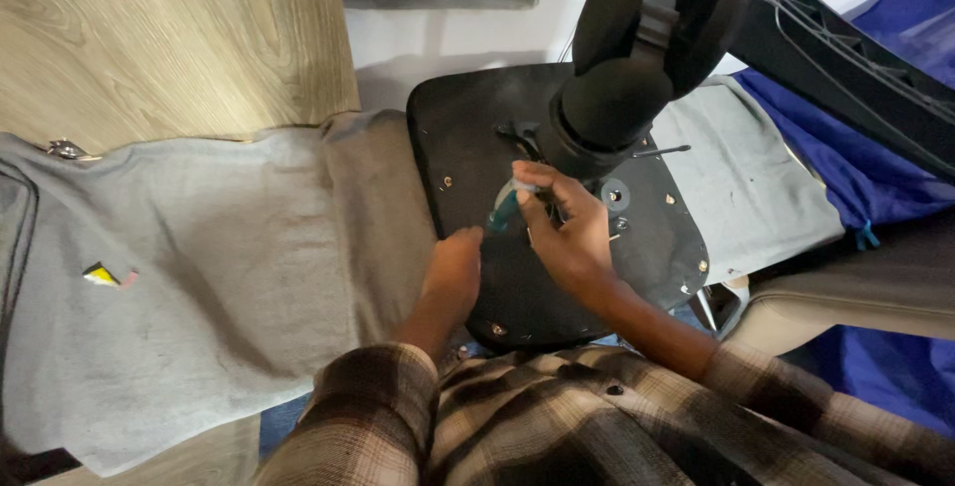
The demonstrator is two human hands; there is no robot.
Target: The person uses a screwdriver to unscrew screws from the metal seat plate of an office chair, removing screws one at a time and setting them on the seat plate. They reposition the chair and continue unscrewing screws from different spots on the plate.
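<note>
Clearly right hand [572, 237] fingers [532, 197] pinch teal-handled tool [504, 209] against seat underside [468, 138].

Black chair seat [557, 277] upside down, flat; teal-handled tool [504, 210] tilted on its underside, near column.

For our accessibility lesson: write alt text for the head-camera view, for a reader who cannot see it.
A person's right hand holds a teal-handled tool against the black underside of an upturned office chair seat, while the left hand rests on the seat's edge. Grey cloth covers the wooden floor beneath; the chair's black column rises toward the camera.
</note>
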